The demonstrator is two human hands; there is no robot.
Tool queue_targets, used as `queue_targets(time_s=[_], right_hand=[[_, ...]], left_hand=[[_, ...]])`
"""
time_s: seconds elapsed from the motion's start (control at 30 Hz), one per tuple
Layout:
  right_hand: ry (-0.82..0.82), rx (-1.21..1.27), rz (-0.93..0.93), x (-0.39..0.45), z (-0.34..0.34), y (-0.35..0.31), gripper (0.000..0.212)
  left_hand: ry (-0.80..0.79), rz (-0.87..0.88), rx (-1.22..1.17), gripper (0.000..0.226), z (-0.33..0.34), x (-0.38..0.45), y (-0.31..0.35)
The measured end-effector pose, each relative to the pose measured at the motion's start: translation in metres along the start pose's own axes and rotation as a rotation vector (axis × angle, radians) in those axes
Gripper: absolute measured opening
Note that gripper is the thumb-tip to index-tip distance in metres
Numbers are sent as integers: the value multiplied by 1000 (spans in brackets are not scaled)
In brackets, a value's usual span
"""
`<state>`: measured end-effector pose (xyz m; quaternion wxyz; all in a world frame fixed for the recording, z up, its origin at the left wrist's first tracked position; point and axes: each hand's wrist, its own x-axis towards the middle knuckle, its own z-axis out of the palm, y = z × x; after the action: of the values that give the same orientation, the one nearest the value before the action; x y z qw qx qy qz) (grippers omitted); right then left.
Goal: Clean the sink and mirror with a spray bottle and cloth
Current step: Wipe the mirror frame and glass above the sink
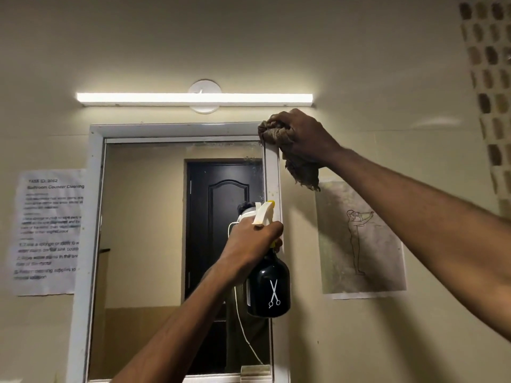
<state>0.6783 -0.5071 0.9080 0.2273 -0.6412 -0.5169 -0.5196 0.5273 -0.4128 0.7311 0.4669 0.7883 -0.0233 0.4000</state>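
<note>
A white-framed mirror [143, 244] hangs on the wall and reflects a dark door. My right hand [301, 136] grips a bunched brown cloth [276, 134] and presses it against the frame's top right corner; a loose end of the cloth hangs below the hand. My left hand [254, 241] holds a black spray bottle [269, 291] by its neck, in front of the mirror's right edge. The bottle has a white trigger head with a yellow tip and a white scissors mark. The sink is out of view.
A lit tube light [193, 98] runs along the wall above the mirror. A printed instruction sheet [47, 233] is stuck left of the frame, and a poster with a line drawing of a figure [359, 239] is stuck to its right. Patterned tiles [489, 78] line the far right.
</note>
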Motion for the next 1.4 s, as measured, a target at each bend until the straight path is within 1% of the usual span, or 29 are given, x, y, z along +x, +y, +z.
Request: queue_targets(time_s=[0.1,0.17,0.27,0.3,0.37,0.43,0.47,0.53,0.63,0.7,0.77,0.83,0.9,0.93,1.0,1.07,1.13,1.2,1.27,1.4], right_hand=[[-14,-5,-37,-29,15,-3,45],[-52,12,-70,-48,21,-4,49],[-86,13,-73,-43,13,-6,48],[-88,0,-67,-37,9,-7,47],[-65,-17,-61,-32,6,-10,47],[-47,0,-50,-46,12,-14,48],[-51,17,-63,-59,18,-16,48],[-96,34,-123,-85,28,-18,47],[-170,11,-171,-86,26,-13,46],[-133,-7,-122,-65,17,-12,45],[-64,-12,-72,-50,12,-13,47],[-44,-2,-63,-61,18,-15,46],[-91,24,-127,-94,28,-21,42],[-129,29,-174,-113,32,-24,40],[-209,17,-254,-138,36,-26,41],[-258,5,-269,-134,33,-22,43],[-228,4,-228,-113,28,-18,43],[-145,-2,-151,-86,23,-13,42],[-81,-16,-84,-62,17,-8,43],[-39,-18,-68,-47,14,-8,46]], left_hand=[[47,2,69,15,0,-3,-1],[0,-12,27,16,1,-8,-1],[-55,-38,-44,12,5,-12,2],[-48,-34,-40,8,6,-12,2],[-19,-21,-32,11,8,-13,2],[9,-7,15,10,10,-17,0],[17,3,40,14,11,-20,-1],[0,5,45,19,12,-26,-6],[-48,-26,40,12,12,-30,-15],[-55,-44,16,10,11,-30,-18],[-46,-53,-5,12,11,-31,-18],[-38,-63,-13,20,9,-34,-18],[-40,-67,-14,32,7,-37,-21],[-52,-68,-6,34,5,-37,-22],[-79,-73,0,30,4,-40,-24],[-86,-81,-15,25,2,-41,-26],[-84,-88,-8,14,1,-40,-28],[-83,-88,12,8,1,-39,-29],[-74,-91,33,10,2,-38,-29],[-69,-81,49,14,5,-39,-29]])
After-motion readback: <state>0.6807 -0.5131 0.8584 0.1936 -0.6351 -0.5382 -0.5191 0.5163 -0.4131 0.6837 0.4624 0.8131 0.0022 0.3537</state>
